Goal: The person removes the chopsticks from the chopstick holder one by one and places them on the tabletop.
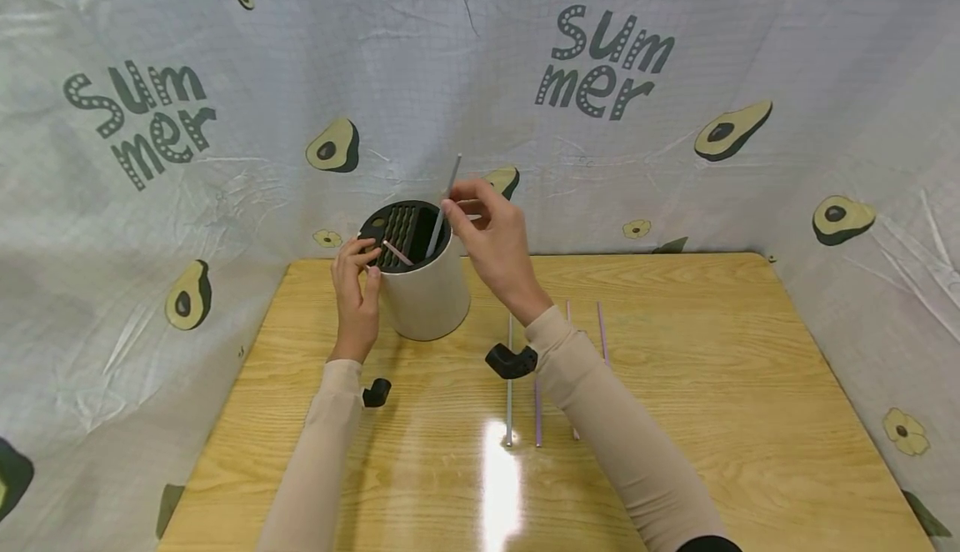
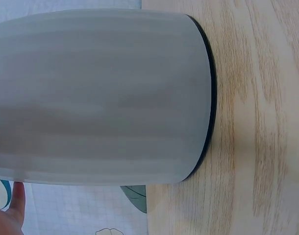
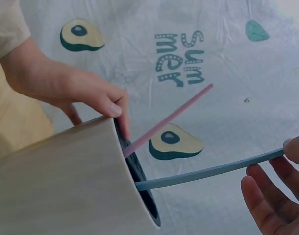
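Observation:
A white cylindrical holder [image 1: 427, 293] with a black grid insert [image 1: 401, 235] stands at the back of the wooden table [image 1: 712, 368]. My left hand [image 1: 363, 262] grips its rim from the left, thumb on the edge. My right hand [image 1: 459, 207] pinches a blue-grey straw [image 1: 444, 206] whose lower end is in the grid. A pink straw [image 1: 396, 253] leans in the insert. In the right wrist view, the blue-grey straw [image 3: 208, 171] and the pink straw [image 3: 169, 120] stick out of the holder [image 3: 66, 181], with the left hand [image 3: 90, 95] behind. The left wrist view is filled by the holder's wall [image 2: 100, 98].
Several loose straws lie on the table right of the holder, among them a grey one [image 1: 509, 393] and purple ones [image 1: 537, 414] [image 1: 601, 331], partly under my right forearm. An avocado-print cloth [image 1: 675, 118] hangs behind and at both sides.

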A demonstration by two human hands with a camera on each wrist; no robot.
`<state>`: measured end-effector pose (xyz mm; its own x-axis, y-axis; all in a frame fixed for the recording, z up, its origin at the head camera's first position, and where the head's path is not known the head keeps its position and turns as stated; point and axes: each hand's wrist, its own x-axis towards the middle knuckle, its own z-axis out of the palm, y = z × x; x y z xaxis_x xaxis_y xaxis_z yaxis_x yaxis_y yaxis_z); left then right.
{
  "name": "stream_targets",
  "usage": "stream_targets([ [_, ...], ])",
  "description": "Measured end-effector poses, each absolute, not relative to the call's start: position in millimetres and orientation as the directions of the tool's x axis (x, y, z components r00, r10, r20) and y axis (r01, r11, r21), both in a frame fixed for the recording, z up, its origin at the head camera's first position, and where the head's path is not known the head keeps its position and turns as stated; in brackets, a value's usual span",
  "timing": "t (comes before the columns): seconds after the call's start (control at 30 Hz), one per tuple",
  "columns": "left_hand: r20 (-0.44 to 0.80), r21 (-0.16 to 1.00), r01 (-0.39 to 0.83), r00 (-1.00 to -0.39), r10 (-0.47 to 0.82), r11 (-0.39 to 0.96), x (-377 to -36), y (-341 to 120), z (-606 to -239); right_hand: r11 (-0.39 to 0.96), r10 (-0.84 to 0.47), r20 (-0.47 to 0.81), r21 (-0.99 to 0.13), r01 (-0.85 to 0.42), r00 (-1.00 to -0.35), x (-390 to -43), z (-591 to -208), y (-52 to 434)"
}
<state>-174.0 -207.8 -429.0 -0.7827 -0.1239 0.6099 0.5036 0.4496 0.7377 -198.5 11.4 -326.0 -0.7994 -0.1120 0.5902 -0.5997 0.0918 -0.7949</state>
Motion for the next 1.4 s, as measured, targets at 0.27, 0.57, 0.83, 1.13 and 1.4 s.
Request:
stream_targets([
  [0.27, 0.62, 0.73, 0.505, -0.773, -0.135, 0.461, -191, -219, -453, -0.04, -0.036, 0.637, -0.771, -0.636, -0.77, -198, -322, 18],
  [0.57, 0.616, 0.728, 0.505, -0.779, -0.117, 0.464, -194, -226, -460, -0.098, 0.036, 0.652, -0.752, -0.652, -0.758, -198, -318, 23],
  [0.83, 0.607, 0.732, 0.496, -0.786, -0.116, 0.467, -194, -225, -458, -0.094, 0.037, 0.632, -0.769, -0.632, -0.774, -195, -324, 30],
  [1.13, 0.627, 0.721, 0.511, -0.768, -0.128, 0.469, -196, -225, -462, -0.021, 0.042, 0.576, -0.816, -0.578, -0.816, -192, -345, 50],
  [1.4, 0.617, 0.727, 0.501, -0.777, -0.125, 0.47, -194, -226, -461, 0.024, 0.06, 0.548, -0.837, -0.547, -0.834, -191, -360, 68],
])
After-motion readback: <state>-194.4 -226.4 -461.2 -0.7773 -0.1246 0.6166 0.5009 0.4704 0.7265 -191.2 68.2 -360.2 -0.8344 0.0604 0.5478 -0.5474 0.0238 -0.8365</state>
